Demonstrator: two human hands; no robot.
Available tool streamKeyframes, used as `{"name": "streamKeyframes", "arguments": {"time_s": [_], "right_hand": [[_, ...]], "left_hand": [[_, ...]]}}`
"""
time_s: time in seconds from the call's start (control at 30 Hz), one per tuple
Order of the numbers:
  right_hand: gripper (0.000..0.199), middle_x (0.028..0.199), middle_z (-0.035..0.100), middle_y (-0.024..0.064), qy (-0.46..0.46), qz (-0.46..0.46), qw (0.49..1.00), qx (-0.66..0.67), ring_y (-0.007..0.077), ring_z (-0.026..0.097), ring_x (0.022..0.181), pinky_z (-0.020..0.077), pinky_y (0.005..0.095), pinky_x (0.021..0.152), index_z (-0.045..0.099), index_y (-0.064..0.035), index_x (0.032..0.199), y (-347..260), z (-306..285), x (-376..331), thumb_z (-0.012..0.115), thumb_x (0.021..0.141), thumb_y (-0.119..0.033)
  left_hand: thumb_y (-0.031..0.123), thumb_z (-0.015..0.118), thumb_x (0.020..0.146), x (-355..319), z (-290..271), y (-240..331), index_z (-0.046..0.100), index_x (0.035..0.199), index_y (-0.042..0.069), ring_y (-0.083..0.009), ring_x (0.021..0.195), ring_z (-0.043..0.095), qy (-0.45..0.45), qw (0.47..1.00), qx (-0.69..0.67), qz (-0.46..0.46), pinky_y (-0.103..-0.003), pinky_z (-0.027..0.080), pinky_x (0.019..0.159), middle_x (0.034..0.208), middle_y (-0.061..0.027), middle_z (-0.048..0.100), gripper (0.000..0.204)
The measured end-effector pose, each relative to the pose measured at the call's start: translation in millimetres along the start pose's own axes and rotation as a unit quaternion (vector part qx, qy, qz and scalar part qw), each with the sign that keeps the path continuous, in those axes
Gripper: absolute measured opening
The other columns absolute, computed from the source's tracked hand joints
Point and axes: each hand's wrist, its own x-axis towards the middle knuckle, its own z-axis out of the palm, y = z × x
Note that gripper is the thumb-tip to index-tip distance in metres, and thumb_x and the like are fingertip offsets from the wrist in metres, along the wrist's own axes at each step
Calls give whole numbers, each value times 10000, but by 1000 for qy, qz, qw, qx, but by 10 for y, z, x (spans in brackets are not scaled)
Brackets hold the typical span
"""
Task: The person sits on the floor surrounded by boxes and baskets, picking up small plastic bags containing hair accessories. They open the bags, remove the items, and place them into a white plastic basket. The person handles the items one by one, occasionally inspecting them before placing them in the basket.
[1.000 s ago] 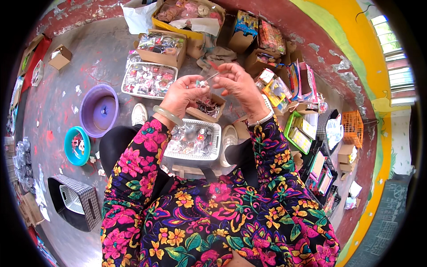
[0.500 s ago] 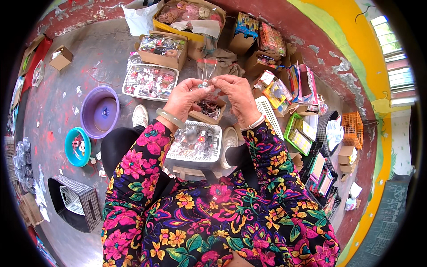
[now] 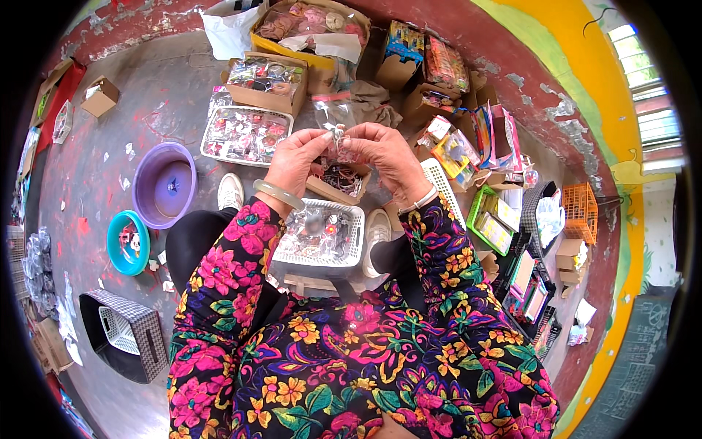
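Head view: left hand (image 3: 294,161) and right hand (image 3: 387,155) pinching clear plastic bag (image 3: 333,112); likely light, limp, slippery; best gripped by edges.

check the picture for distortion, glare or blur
Head view: strong fisheye bending, black corners; head view: bright window partly washed out; head view: blurry grey spot over the nearest white basket, and the small item between the fingers too tiny to identify.

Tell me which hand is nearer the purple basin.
Left. The left hand is to the right of the purple basin; the right hand is farther right, beyond the left.
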Motion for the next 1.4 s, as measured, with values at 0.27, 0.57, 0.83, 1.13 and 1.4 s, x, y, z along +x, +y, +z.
{"name": "streamKeyframes", "arguments": {"time_s": [0.27, 0.57, 0.83, 1.13, 1.4], "right_hand": [[183, 802, 599, 5, -1, 2, 999, 47, 71, 556, 695, 429, 190, 618, 586, -22, 937, 1, 29, -12, 642, 776, -91], [247, 855, 589, 9, -20, -1, 998, 55, 80, 555, 734, 430, 201, 635, 571, -23, 962, 37, 22, 10, 670, 741, -75], [216, 816, 599, 15, -15, 6, 998, 67, 84, 567, 714, 443, 207, 656, 572, -19, 921, -24, 20, -35, 674, 739, -75], [152, 786, 599, 17, -72, 23, 997, 29, 69, 553, 691, 435, 194, 629, 576, -15, 875, 2, 27, -24, 653, 765, -86], [129, 772, 594, 12, -11, -15, 999, -27, 58, 535, 685, 425, 192, 609, 579, -12, 841, 23, 36, -7, 594, 823, -138]], "left_hand": [[63, 633, 771, 26, -42, -20, 577, 895, 89, -34, 652, 519, -51, 997, 38, -32, -158, 370, 488, 773, 44, 580, 138], [37, 635, 754, 47, -84, -38, 576, 861, 87, -35, 624, 499, -57, 997, 49, -10, -159, 362, 508, 761, 31, 576, 133], [111, 630, 791, 24, -36, 28, 574, 939, 72, -41, 673, 532, -60, 997, 39, -9, -168, 393, 531, 832, 12, 600, 163], [158, 550, 862, 29, -171, 136, 562, 1048, 21, -69, 774, 562, -55, 998, -25, 27, -155, 375, 502, 897, -42, 613, 232], [138, 510, 880, 27, -83, 90, 561, 1051, -14, -142, 912, 584, -68, 995, -63, 44, -209, 487, 666, 1001, -94, 604, 234]]}}
